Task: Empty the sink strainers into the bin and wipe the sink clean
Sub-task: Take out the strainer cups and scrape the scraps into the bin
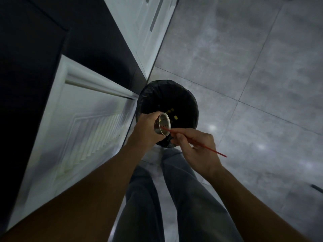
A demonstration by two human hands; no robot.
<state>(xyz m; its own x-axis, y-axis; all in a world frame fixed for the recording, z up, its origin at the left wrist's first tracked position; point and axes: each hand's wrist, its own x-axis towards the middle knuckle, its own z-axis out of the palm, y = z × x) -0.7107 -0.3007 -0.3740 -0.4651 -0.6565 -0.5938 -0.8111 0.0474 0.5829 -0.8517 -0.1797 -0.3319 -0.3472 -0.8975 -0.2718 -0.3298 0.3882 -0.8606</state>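
Two things hung over the near rim of the bin: the strainer, gripped in our left hand, and a red stick pinched in our right hand, its tip inside the strainer. Hard prodding could have knocked the strainer from our grip into the bin.

Near rim of bin behind left hand (yellow bits, perhaps scraps)

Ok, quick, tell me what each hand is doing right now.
Left hand: grips the metal sink strainer, tilted over the bin.
Right hand: pinches a thin red stick, its tip inside the strainer.
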